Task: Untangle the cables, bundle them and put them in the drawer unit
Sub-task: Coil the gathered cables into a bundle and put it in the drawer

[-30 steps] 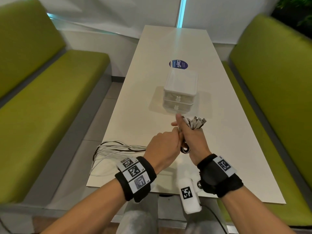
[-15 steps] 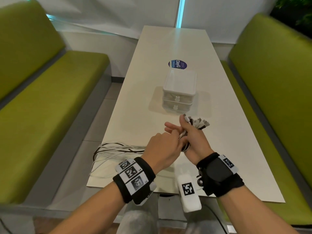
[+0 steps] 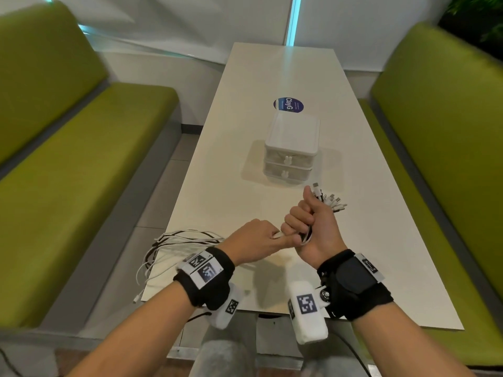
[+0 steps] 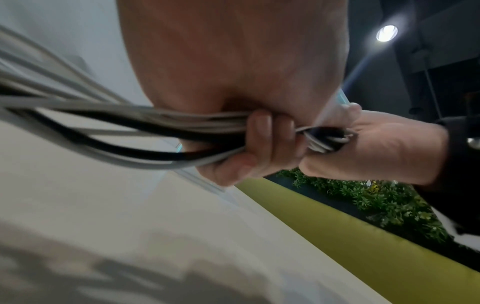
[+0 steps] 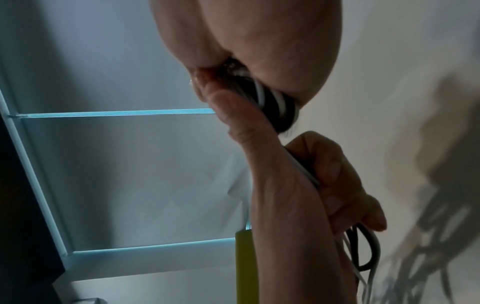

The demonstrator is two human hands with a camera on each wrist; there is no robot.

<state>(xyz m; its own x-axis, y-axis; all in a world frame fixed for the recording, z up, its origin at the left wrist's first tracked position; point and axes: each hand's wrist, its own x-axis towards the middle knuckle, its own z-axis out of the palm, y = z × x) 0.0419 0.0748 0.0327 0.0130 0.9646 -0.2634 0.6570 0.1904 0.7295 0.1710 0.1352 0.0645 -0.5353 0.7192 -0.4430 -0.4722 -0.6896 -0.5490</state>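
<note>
My right hand (image 3: 304,224) is a fist round a bundle of black and white cables (image 5: 270,102); their plug ends (image 3: 330,201) fan out above the thumb, just in front of the drawer unit. My left hand (image 3: 261,236) sits right beside it and grips the same cables (image 4: 166,131), whose loose lengths (image 3: 174,240) trail left over the table's near-left corner and hang off the edge. The white two-drawer unit (image 3: 292,151) stands mid-table with both drawers closed.
The long white table (image 3: 272,72) carries a round blue sticker (image 3: 288,104) behind the drawer unit. Green benches (image 3: 68,170) flank the table on both sides. A white wall closes off the far end.
My right hand's fingers have curled back into a fist round the cables and the hand has turned thumb-up. The left hand has slid down along the strands toward the table edge.
</note>
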